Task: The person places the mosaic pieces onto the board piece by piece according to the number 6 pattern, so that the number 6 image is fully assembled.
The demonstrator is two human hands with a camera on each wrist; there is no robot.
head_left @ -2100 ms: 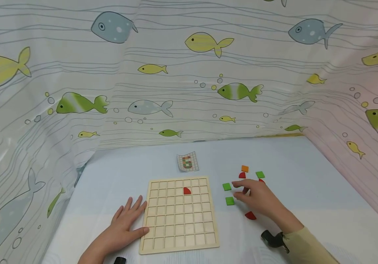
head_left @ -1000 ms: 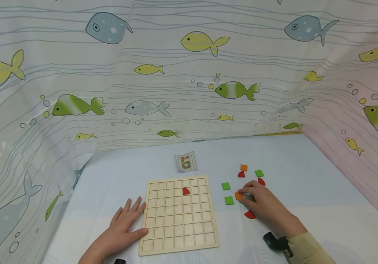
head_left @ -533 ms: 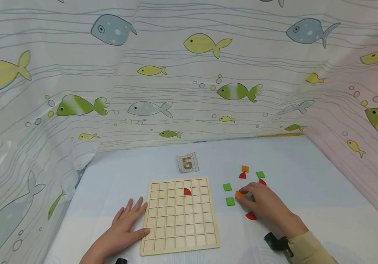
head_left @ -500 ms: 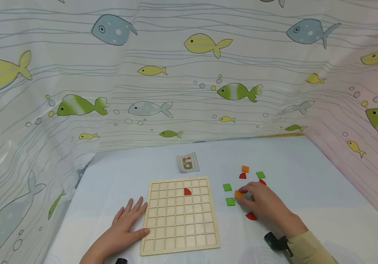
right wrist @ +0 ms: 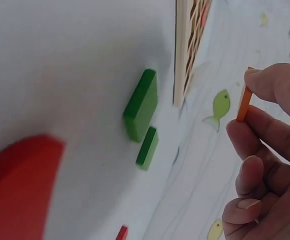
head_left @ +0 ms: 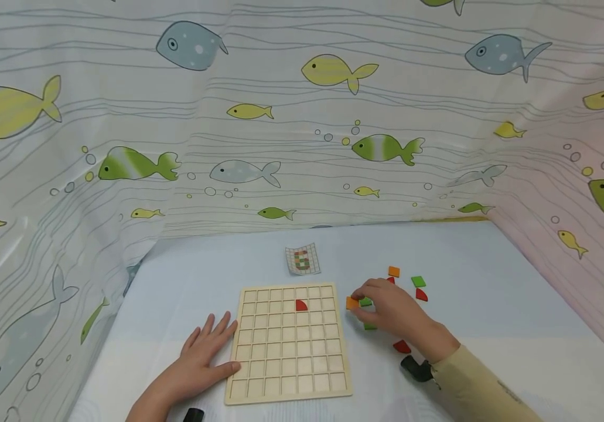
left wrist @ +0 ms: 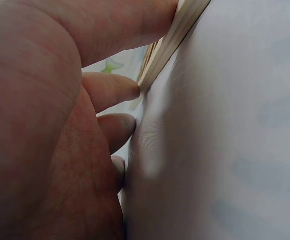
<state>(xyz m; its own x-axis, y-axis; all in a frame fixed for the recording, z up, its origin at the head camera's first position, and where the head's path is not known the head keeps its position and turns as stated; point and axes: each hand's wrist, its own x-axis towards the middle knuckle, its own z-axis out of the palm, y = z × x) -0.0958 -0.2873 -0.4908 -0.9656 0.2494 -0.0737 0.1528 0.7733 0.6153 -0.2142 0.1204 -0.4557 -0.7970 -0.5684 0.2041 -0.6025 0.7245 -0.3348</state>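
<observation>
My right hand (head_left: 393, 308) pinches an orange square tile (head_left: 351, 303) between thumb and fingertips, close to the right edge of the wooden grid board (head_left: 288, 346). In the right wrist view the orange tile (right wrist: 244, 102) is seen edge-on, raised off the table. My left hand (head_left: 198, 363) lies with fingers spread at the board's left side; in the left wrist view its thumb and a fingertip touch the board's edge (left wrist: 172, 42). One red quarter-circle tile (head_left: 301, 305) sits in a cell near the top of the board.
Two green square tiles (head_left: 369, 326) lie partly hidden beneath my right hand. Beyond it are another orange tile (head_left: 393, 271), a green tile (head_left: 418, 282) and a red quarter-circle (head_left: 421, 295); a red piece (head_left: 402, 347) lies nearer. A printed pattern card (head_left: 303, 259) lies behind the board.
My right hand first reached among the tiles, then took hold of the orange square tile, and has now carried it left toward the board. The left hand has stayed in place.
</observation>
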